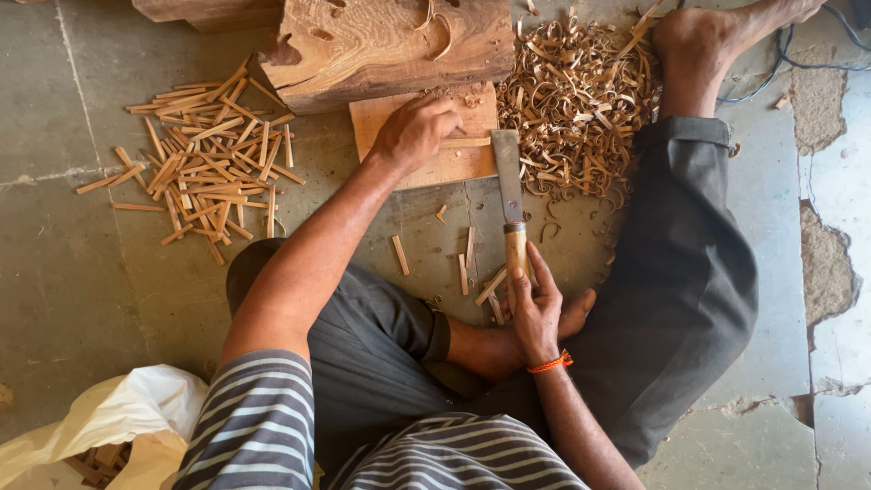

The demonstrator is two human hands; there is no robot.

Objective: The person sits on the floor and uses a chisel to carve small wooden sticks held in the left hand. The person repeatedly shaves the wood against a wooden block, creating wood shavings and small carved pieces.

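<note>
Pinning a thin pale wooden strip (464, 142) to the flat wooden board (399, 122), my left hand (415, 130) curls shut; my right hand (535, 313) grips the wooden-handled broad steel chisel (509, 181).

A floor-level woodworking shop: a person sits on a worn stone floor (63, 272) before a small wooden board (435, 163). Behind the board lies a rough log block (381, 41); left of it, a scatter of split wooden sticks (204, 154); right of it, a heap of curled shavings (572, 100). A broad chisel (510, 195) rests at the board's edge.
</note>
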